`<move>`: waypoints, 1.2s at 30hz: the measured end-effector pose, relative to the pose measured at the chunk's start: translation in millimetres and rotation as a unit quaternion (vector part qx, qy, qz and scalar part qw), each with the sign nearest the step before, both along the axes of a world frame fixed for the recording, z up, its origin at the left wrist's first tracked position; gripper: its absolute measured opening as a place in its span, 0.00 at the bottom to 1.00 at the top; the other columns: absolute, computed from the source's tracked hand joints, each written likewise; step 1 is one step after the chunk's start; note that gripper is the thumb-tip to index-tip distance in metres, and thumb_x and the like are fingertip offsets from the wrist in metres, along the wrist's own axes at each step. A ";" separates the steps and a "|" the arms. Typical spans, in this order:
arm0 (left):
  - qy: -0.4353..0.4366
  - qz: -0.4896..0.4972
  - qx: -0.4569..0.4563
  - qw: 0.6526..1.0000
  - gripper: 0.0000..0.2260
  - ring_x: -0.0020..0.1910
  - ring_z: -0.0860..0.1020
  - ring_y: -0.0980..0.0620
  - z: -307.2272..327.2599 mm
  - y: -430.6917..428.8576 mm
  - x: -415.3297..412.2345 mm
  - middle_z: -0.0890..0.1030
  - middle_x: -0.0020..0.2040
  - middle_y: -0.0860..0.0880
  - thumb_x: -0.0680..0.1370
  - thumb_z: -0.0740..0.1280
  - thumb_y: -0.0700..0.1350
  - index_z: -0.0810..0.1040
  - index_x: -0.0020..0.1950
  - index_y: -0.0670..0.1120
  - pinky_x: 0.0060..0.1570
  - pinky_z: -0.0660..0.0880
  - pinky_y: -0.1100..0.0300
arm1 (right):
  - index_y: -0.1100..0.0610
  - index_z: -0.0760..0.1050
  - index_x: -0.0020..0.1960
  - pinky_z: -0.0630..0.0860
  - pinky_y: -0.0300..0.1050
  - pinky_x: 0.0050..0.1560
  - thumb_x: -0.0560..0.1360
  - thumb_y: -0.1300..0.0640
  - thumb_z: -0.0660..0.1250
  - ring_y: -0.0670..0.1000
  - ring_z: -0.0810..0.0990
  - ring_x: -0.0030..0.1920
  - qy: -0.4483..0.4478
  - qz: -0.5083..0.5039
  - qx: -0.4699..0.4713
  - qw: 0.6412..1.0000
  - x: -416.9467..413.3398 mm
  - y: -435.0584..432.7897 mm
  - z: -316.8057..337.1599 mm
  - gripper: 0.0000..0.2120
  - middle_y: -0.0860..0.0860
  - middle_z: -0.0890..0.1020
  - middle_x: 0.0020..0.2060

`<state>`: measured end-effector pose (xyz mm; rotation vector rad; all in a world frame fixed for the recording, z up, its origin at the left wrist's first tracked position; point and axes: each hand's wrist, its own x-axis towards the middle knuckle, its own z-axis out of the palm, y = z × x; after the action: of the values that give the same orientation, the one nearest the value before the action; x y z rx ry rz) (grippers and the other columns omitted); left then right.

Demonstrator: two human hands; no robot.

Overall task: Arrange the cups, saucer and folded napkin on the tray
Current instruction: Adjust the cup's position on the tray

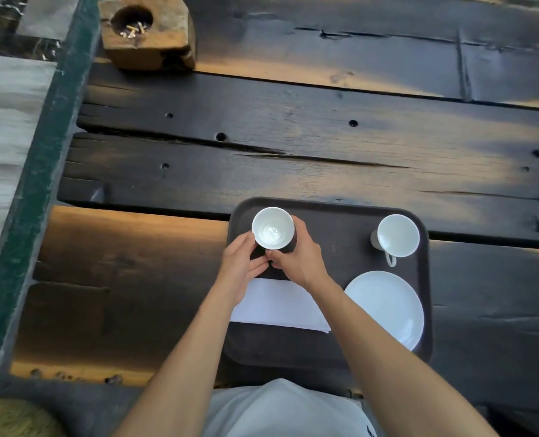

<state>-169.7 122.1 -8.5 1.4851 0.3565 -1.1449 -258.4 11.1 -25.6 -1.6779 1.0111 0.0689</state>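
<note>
Two-handed grip: left hand, right hand curled round dark-sided white-lined cup, upright, dead ahead, far-left corner of dark rectangular tray.

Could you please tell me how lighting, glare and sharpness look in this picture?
Head view: warm orange light patches the dark wooden plank table, the dark rectangular tray lies in shade; head view: a small glare spot sits inside the white cup gripped by the left hand and right hand; head view: the pale floor at the left edge is blurred.
</note>
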 end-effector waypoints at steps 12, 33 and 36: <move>-0.026 -0.024 0.007 0.999 0.13 0.51 0.86 0.49 -1.2 -30.5 -23.8 0.79 0.61 0.55 0.85 0.63 0.49 0.77 0.69 0.50 0.52 0.83 0.58 | 0.43 0.63 0.73 0.82 0.53 0.56 0.69 0.57 0.75 0.50 0.76 0.60 0.018 -0.009 -0.017 1.000 -22.9 -30.4 5.9 0.36 0.41 0.76 0.59; -0.037 -0.032 0.022 0.999 0.11 0.52 0.85 0.48 -1.8 -40.2 -31.4 0.79 0.59 0.55 0.85 0.63 0.49 0.77 0.67 0.53 0.49 0.82 0.60 | 0.44 0.63 0.73 0.81 0.51 0.58 0.70 0.56 0.76 0.48 0.75 0.61 0.015 -0.043 -0.015 0.999 -33.3 -30.8 5.2 0.37 0.42 0.76 0.62; -0.039 -0.036 0.021 0.998 0.13 0.52 0.85 0.48 -1.7 -39.4 -31.6 0.78 0.62 0.54 0.85 0.63 0.49 0.76 0.69 0.53 0.50 0.82 0.59 | 0.43 0.63 0.73 0.81 0.55 0.57 0.69 0.56 0.76 0.51 0.75 0.63 0.013 -0.050 -0.008 0.999 -33.2 -29.3 6.0 0.37 0.42 0.76 0.63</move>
<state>-201.3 82.6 -10.2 1.5859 0.2770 -1.1380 -291.7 -18.2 -19.6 -1.6429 1.1164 0.0174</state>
